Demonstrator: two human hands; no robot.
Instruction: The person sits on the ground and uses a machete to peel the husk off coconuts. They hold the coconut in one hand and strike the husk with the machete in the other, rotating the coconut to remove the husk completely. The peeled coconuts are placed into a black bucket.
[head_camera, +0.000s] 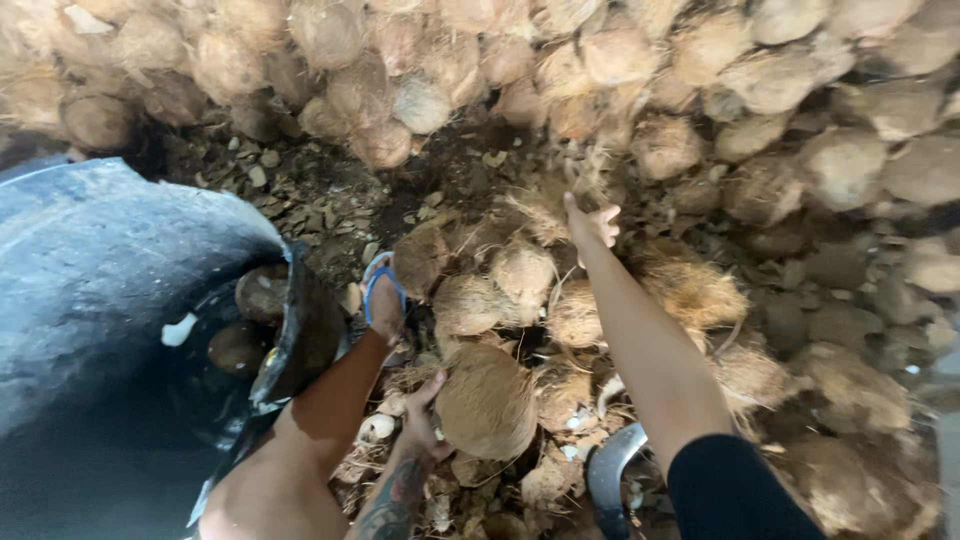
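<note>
My left hand (422, 418) rests against the side of a large hairy brown coconut (487, 402) on the ground in front of me, fingers curled on its left flank. My right hand (591, 222) is stretched far forward into the heap, fingers spread among loose husk fibres, and holds nothing that I can see. Several more husked coconuts (522, 272) lie between the two hands. My left leg and foot in a blue sandal (381, 290) stretch out beside the pile.
A big wall of coconuts (620, 60) fills the back and right. A black tub (90, 260) at the left holds dark shelled coconuts (262, 292). A curved metal blade (612, 470) stands by my right arm. Husk scraps litter the dirt.
</note>
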